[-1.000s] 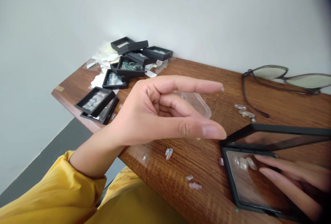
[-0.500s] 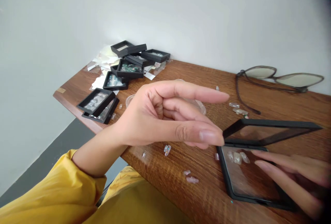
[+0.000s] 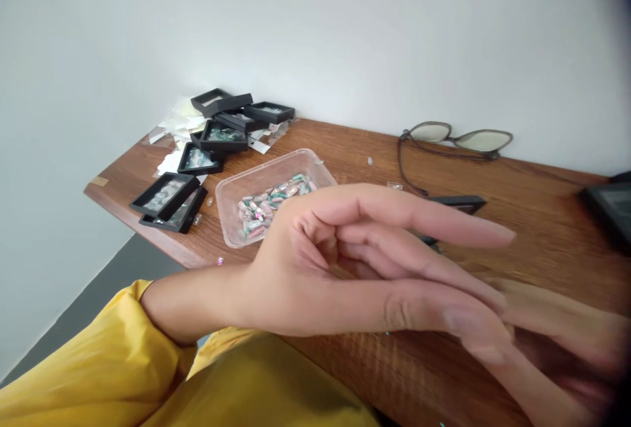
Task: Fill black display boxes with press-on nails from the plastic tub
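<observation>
My left hand (image 3: 374,276) reaches across the middle, its index finger stretched out and its thumb and middle finger drawn together. At the right edge, my right hand (image 3: 557,341) brings its fingers up against those left fingertips. Whatever lies between the touching fingertips is too hidden to make out. Behind my left hand, a black frame-like case (image 3: 458,203) shows only in part. Left of the hand, a clear plastic tub (image 3: 227,213) holds many small press-on nails (image 3: 254,217) in pink, green and clear tones.
Several black display cases (image 3: 224,134) are piled at the back left with white papers (image 3: 172,125). Eyeglasses (image 3: 480,141) lie near the wall. Another dark case (image 3: 608,210) stands at the far right. A few loose nails (image 3: 394,185) lie on the wooden table (image 3: 340,141).
My left hand has moved right and down, and its fingertips now meet my right hand's. The tub has come into view. The opened case is mostly hidden behind my left hand.
</observation>
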`<state>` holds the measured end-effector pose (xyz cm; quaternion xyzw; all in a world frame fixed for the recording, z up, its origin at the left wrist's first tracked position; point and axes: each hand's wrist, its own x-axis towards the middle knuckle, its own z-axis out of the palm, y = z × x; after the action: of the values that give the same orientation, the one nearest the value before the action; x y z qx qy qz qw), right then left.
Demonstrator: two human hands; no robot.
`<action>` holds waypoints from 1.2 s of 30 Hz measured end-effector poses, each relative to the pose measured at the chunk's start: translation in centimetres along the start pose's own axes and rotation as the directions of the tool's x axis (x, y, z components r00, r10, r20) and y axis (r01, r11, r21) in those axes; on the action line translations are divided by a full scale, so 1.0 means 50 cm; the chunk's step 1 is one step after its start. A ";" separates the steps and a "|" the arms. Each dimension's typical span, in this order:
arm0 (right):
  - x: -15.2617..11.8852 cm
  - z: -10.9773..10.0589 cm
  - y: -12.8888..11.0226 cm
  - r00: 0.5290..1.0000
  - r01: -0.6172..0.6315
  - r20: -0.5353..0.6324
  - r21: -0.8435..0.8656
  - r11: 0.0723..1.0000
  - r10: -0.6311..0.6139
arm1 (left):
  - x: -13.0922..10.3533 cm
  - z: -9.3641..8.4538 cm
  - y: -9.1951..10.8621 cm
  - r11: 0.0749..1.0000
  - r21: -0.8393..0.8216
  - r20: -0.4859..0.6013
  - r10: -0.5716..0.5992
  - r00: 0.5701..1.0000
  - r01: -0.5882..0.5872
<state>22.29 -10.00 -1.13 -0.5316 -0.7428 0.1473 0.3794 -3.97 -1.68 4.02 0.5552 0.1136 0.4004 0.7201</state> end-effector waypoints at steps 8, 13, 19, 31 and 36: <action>0.042 -0.003 -0.067 0.995 0.006 -0.096 0.209 0.978 0.014 | 0.019 0.023 -0.066 0.994 -0.063 0.004 0.088 0.996 -0.087; 0.027 0.002 -0.064 0.992 -0.017 -0.120 0.188 0.982 0.040 | 0.031 0.029 -0.063 0.993 -0.109 -0.026 0.051 0.998 -0.054; 0.032 -0.001 -0.069 0.994 0.040 -0.103 0.170 0.985 -0.023 | 0.025 0.027 -0.077 0.980 -0.198 0.018 0.025 1.000 -0.021; 0.022 0.005 -0.067 0.996 -0.014 -0.090 0.090 0.996 0.022 | 0.023 0.019 -0.081 0.993 -0.104 -0.093 0.038 0.995 -0.048; 0.028 0.006 -0.069 0.997 -0.038 -0.063 0.118 0.992 0.046 | 0.027 0.019 -0.075 0.996 -0.094 -0.069 -0.001 0.998 -0.005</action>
<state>19.52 -10.05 1.38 -0.5286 -0.7086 0.1810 0.4310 -0.82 -1.66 1.40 0.5064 0.1187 0.4250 0.7408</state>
